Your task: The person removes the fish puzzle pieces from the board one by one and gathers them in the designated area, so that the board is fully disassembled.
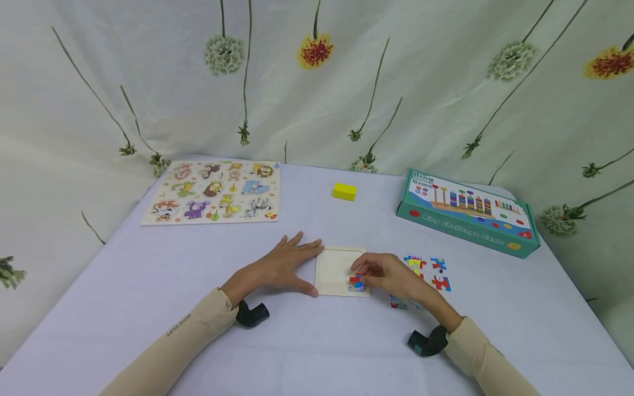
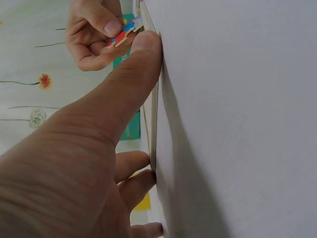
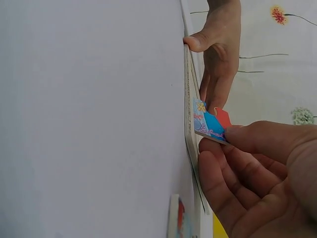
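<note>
A small square wooden puzzle tray (image 1: pixel 333 269) lies on the white cloth between the hands. My left hand (image 1: pixel 283 265) is spread along its left side, with thumb and fingertips touching the edge. My right hand (image 1: pixel 391 275) pinches a jigsaw piece (image 3: pixel 212 124) between thumb and fingers over the tray's lower right corner. Blue, red and pink print shows on the piece, and it is tilted in the right wrist view. Several loose jigsaw pieces (image 1: pixel 440 282) lie to the right of the tray, partly hidden by the right hand and forearm.
An animal puzzle board (image 1: pixel 233 190) lies at the back left. A yellow block (image 1: pixel 344 191) sits behind the tray. At the back right is a green Ring Challenge Game box (image 1: pixel 468 214). A floral cloth (image 1: pixel 307 99) hangs behind the table.
</note>
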`<state>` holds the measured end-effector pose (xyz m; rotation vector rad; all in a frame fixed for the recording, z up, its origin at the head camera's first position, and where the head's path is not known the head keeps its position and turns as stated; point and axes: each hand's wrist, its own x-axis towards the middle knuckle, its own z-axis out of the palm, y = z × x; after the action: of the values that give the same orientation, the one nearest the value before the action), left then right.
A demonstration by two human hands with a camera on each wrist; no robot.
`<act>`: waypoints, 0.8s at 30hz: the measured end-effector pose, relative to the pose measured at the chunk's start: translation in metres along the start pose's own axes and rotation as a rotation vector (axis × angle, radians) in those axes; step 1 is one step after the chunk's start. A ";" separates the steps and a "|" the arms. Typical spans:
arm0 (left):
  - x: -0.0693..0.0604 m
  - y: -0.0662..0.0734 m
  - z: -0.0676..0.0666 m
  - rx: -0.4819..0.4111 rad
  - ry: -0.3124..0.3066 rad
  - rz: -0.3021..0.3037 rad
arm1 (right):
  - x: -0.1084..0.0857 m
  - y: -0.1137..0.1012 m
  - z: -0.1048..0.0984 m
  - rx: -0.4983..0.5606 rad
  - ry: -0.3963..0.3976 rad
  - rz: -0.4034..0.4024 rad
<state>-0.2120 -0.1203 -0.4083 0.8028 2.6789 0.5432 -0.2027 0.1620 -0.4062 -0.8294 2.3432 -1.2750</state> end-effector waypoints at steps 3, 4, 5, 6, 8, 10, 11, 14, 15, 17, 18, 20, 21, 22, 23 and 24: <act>0.000 -0.001 0.001 -0.002 0.000 0.001 | 0.000 -0.001 0.001 0.002 0.009 0.005; 0.000 -0.001 0.001 -0.004 0.000 0.001 | 0.000 0.000 0.001 -0.001 0.012 0.002; 0.000 -0.001 0.001 -0.006 0.003 0.005 | 0.000 -0.001 0.001 -0.004 0.015 -0.002; 0.000 -0.001 0.001 -0.007 0.005 0.006 | 0.000 -0.001 0.001 -0.008 0.019 -0.006; 0.000 -0.001 0.001 -0.009 0.004 0.004 | 0.000 -0.001 0.001 -0.020 0.028 -0.012; 0.000 -0.001 0.001 -0.009 0.009 0.007 | 0.000 -0.001 0.001 -0.026 0.035 -0.020; 0.000 -0.001 0.001 -0.009 0.012 0.011 | 0.000 -0.001 0.001 -0.028 0.039 -0.024; 0.000 0.000 0.000 -0.007 0.008 0.008 | 0.000 -0.003 0.000 -0.008 0.042 -0.021; 0.000 -0.001 0.000 -0.008 0.010 0.011 | -0.001 -0.003 0.000 0.003 0.040 -0.018; 0.000 0.000 0.000 -0.012 0.006 0.009 | -0.001 -0.003 0.000 0.029 0.037 -0.012; 0.000 0.000 0.000 -0.011 0.002 0.007 | -0.002 -0.003 -0.001 0.045 0.033 -0.004; 0.000 0.000 0.000 -0.012 0.001 0.011 | -0.002 -0.003 -0.002 0.068 0.029 0.005; 0.000 0.000 0.000 -0.013 0.002 0.015 | -0.003 -0.003 -0.002 0.074 0.029 0.010; 0.000 0.000 0.000 -0.011 -0.001 0.014 | -0.003 -0.003 -0.003 0.080 0.031 0.011; 0.000 -0.001 0.000 -0.011 0.001 0.017 | -0.003 -0.003 -0.004 0.083 0.032 0.015; 0.000 -0.001 0.000 -0.010 0.000 0.016 | -0.004 -0.003 -0.005 0.085 0.034 0.018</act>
<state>-0.2123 -0.1210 -0.4082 0.8225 2.6695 0.5594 -0.2015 0.1659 -0.4007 -0.7641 2.2989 -1.3815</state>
